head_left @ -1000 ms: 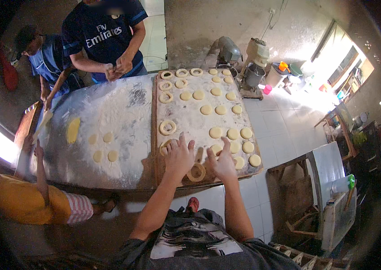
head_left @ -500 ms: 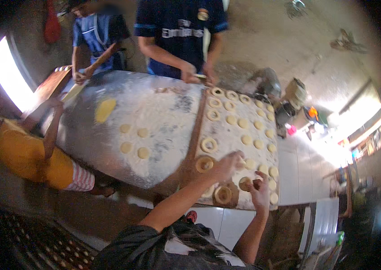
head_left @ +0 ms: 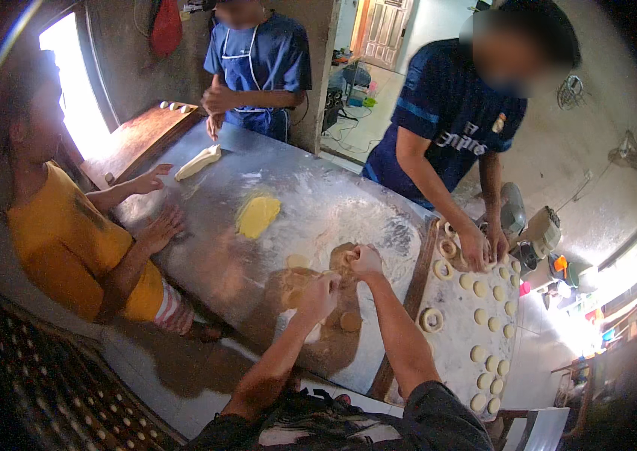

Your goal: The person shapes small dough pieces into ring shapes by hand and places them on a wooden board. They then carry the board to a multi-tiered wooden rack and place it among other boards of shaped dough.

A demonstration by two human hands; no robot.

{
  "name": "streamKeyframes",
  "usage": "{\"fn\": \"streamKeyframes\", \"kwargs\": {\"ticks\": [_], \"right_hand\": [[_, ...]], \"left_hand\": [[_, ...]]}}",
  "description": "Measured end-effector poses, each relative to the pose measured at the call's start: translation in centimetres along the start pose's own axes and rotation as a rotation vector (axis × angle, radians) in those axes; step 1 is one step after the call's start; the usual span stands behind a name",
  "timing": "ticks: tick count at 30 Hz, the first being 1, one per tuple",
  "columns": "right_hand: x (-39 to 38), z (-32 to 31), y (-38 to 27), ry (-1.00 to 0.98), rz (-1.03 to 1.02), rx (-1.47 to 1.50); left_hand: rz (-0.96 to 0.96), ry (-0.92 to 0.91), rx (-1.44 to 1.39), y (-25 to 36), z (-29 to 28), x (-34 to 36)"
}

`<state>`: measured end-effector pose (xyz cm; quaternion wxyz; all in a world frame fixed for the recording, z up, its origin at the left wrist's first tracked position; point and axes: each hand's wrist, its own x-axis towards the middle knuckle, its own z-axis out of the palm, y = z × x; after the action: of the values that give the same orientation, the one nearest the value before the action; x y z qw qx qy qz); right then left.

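One floured table (head_left: 217,207) bears one yellow dough sheet (head_left: 258,217) near two curled hands (head_left: 319,298) (head_left: 366,261), grip unclear.

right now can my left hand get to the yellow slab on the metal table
Probably yes: your left hand is over the same metal table, and only a flat, pale dough round seems to lie between it and the yellow slab, with nothing upright in the way.

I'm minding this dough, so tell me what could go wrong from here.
The left hand is close to a dough disc and might dent it. On the board, the corner disc sits near the edge; a bump could knock it off. The long dough lies away from the flour patch and might stick to the table.
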<state>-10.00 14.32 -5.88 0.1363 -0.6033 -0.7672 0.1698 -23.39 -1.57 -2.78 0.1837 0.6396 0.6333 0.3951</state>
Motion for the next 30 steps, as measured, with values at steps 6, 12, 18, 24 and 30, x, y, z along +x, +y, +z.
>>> {"fn": "streamKeyframes", "kwargs": {"ticks": [6,12,18,24,30], "right_hand": [[-4.7,-5.8,-3.1,-0.216,-0.081,0.85],[-8.1,-8.9,-5.8,0.407,-0.247,0.479],[-10.0,-10.6,-6.4,-0.069,-0.114,1.219],[-12.4,-10.3,-2.5,-0.075,-0.101,1.704],[-16.2,-12.3,-2.4,0.092,-0.075,1.34]], "left_hand": [[-0.127,-0.049,-0.287,-1.8,-2.7,4.3],[-0.119,-0.174,-0.556,4.5,-6.0,5.3],[0.196,0.335,-0.431,3.9,-0.6,5.6],[0.102,-0.038,-1.659,9.6,-2.1,3.6],[0.031,-0.105,-0.992,8.9,4.2,1.5]]}}
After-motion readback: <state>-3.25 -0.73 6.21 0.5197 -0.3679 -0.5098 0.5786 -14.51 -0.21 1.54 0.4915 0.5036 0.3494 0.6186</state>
